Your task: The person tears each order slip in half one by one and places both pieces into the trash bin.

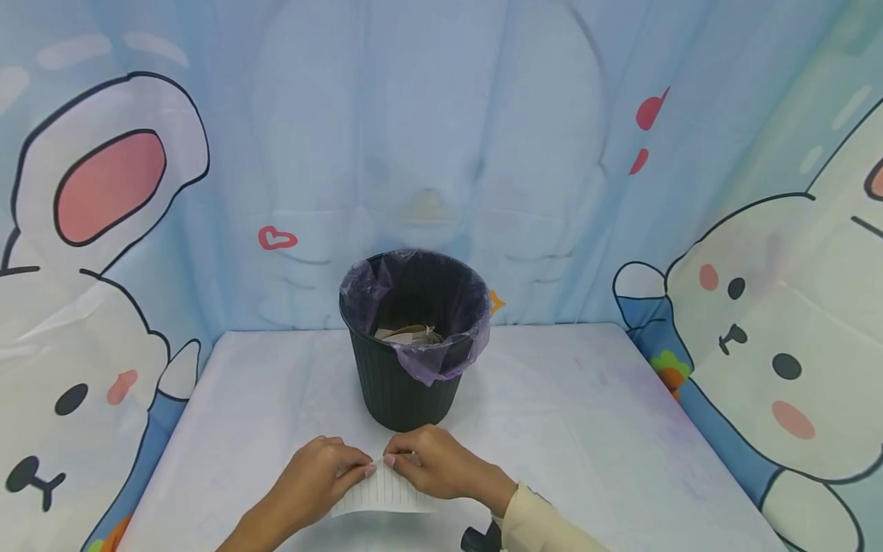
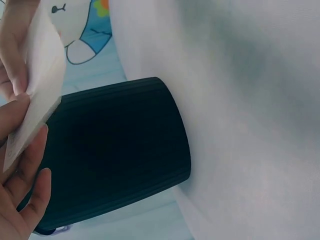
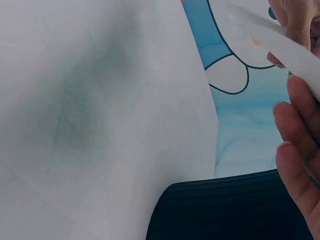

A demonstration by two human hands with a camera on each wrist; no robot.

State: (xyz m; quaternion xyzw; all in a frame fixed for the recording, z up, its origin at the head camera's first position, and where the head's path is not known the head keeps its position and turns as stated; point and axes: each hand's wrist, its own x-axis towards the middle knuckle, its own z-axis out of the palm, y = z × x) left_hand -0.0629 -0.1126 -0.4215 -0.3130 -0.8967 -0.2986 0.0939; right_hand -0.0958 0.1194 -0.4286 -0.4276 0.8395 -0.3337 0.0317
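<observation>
A sheet of lined white paper is held up in front of the bin, its top edge pinched by both hands. My left hand pinches it between thumb and fingers near the middle of that edge. Close beside it, my right hand pinches the same edge. The left wrist view shows the paper tilted between the two hands. In the right wrist view, the fingers of my right hand lie below the paper. Whether the paper has any tear cannot be seen.
Just beyond the hands stands a dark ribbed waste bin, lined with a purple plastic bag. Some brownish scraps lie inside it. A white cloth covers the table. Behind hangs a blue cartoon curtain.
</observation>
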